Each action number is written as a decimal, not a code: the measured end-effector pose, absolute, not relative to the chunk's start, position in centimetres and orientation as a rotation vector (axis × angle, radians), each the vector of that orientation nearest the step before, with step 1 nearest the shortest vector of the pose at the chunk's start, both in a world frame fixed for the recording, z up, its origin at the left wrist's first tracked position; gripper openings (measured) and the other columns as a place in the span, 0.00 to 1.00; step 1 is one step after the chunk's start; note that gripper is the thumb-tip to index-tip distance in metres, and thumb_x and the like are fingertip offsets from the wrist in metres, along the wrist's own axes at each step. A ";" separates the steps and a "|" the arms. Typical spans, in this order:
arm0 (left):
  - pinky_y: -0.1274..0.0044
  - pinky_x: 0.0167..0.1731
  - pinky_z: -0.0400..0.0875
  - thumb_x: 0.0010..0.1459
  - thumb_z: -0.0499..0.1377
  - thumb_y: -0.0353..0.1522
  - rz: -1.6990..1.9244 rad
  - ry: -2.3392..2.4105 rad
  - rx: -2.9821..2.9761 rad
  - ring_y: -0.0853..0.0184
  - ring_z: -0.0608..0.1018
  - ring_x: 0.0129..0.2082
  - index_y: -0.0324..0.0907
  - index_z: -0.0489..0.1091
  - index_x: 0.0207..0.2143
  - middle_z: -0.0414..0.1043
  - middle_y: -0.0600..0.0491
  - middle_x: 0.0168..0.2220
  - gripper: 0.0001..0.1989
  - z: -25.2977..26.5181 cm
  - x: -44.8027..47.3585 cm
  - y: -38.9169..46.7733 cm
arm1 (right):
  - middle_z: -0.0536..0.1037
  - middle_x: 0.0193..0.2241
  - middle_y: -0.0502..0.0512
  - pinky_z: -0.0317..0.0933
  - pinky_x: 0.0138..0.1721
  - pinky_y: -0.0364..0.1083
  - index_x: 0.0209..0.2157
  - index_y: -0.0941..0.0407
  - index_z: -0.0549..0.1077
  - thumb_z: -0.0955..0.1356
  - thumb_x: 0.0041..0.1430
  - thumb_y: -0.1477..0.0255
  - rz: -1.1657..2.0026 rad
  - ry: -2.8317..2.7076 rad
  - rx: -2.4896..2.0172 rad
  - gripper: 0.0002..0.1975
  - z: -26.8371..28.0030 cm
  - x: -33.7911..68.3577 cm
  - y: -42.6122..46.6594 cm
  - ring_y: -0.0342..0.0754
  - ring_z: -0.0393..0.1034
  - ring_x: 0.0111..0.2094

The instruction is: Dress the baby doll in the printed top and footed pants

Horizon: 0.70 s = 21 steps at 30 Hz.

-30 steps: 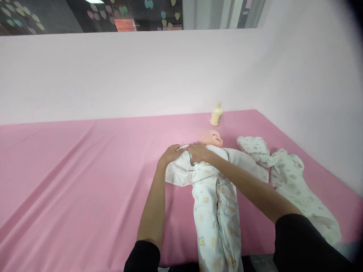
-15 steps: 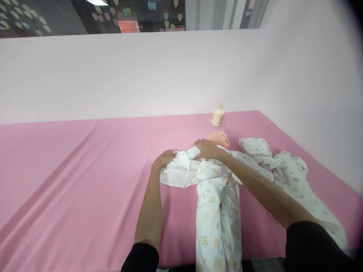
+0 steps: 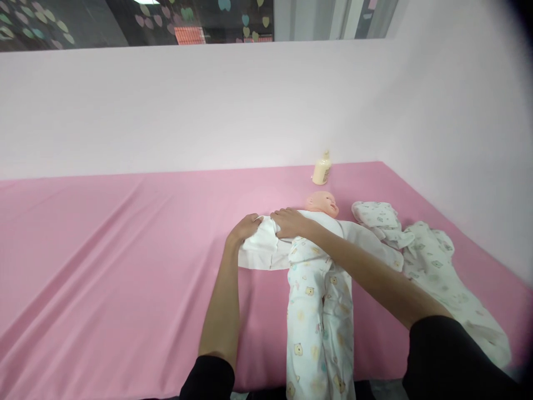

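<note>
A baby doll [image 3: 322,203] lies on its back on the pink sheet [image 3: 104,250], dressed in bear-print trousers [image 3: 316,311] and a plain white top [image 3: 266,250]. My left hand [image 3: 245,228] grips the bunched left sleeve of the white top. My right hand [image 3: 289,222] holds the same sleeve close to the doll's shoulder. The doll's arm is hidden under the cloth.
A cream bottle [image 3: 321,169] stands behind the doll's head near the wall. Printed baby clothes [image 3: 420,255] lie in a heap to the right of the doll. White walls close the bed at the back and right.
My right hand slid back left from the doll's neck onto the sleeve, and my left hand moved slightly up, bunching the sleeve between them.
</note>
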<state>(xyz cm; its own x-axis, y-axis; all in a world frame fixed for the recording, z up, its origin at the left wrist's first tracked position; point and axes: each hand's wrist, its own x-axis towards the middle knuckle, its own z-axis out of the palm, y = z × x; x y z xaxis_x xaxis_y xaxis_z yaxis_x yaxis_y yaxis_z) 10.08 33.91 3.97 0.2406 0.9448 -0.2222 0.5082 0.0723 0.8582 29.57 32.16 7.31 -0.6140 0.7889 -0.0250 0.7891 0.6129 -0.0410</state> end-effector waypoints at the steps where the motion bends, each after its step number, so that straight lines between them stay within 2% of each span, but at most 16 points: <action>1: 0.80 0.21 0.54 0.59 0.57 0.42 0.586 1.390 1.561 0.73 0.61 0.21 0.42 0.61 0.28 0.58 0.59 0.23 0.15 4.1 10.2 33.8 | 0.77 0.47 0.64 0.60 0.49 0.54 0.48 0.61 0.71 0.68 0.55 0.65 -0.081 2.817 1.388 0.21 7.2 29.5 32.2 0.60 0.71 0.49; 7: 0.82 0.18 0.51 0.59 0.57 0.45 0.601 1.340 1.461 0.76 0.58 0.18 0.43 0.59 0.27 0.54 0.61 0.20 0.17 4.5 9.9 33.5 | 0.77 0.48 0.63 0.59 0.50 0.52 0.49 0.60 0.71 0.67 0.56 0.68 -0.066 2.777 1.501 0.19 7.1 29.8 32.1 0.58 0.70 0.50; 12: 0.82 0.15 0.44 0.55 0.62 0.45 0.588 1.397 1.383 0.78 0.53 0.15 0.42 0.65 0.29 0.53 0.62 0.18 0.17 3.6 7.8 33.8 | 0.78 0.46 0.64 0.60 0.49 0.51 0.48 0.61 0.72 0.68 0.57 0.64 0.064 2.733 1.547 0.20 7.5 30.0 31.9 0.59 0.71 0.49; 18: 0.82 0.16 0.53 0.53 0.64 0.41 0.568 1.445 1.300 0.75 0.62 0.15 0.39 0.72 0.32 0.65 0.58 0.19 0.13 2.6 7.2 34.2 | 0.78 0.43 0.65 0.59 0.46 0.52 0.47 0.60 0.72 0.65 0.63 0.55 0.250 2.718 1.613 0.23 8.6 30.8 31.3 0.59 0.71 0.45; 21: 0.82 0.18 0.57 0.54 0.64 0.39 0.565 1.443 1.281 0.74 0.66 0.17 0.39 0.73 0.33 0.69 0.56 0.20 0.12 2.7 7.4 34.2 | 0.77 0.42 0.63 0.58 0.44 0.51 0.47 0.60 0.71 0.67 0.63 0.59 0.314 2.706 1.640 0.19 9.2 31.1 30.9 0.58 0.71 0.44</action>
<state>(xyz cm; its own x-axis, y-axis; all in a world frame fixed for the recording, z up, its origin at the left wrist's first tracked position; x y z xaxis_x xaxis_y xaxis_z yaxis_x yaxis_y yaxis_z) 7.36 34.22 2.72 0.1534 0.9060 -0.3944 0.3975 0.3089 0.8641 31.15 30.89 9.19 -0.4673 0.8739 0.1341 0.8814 0.4484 0.1487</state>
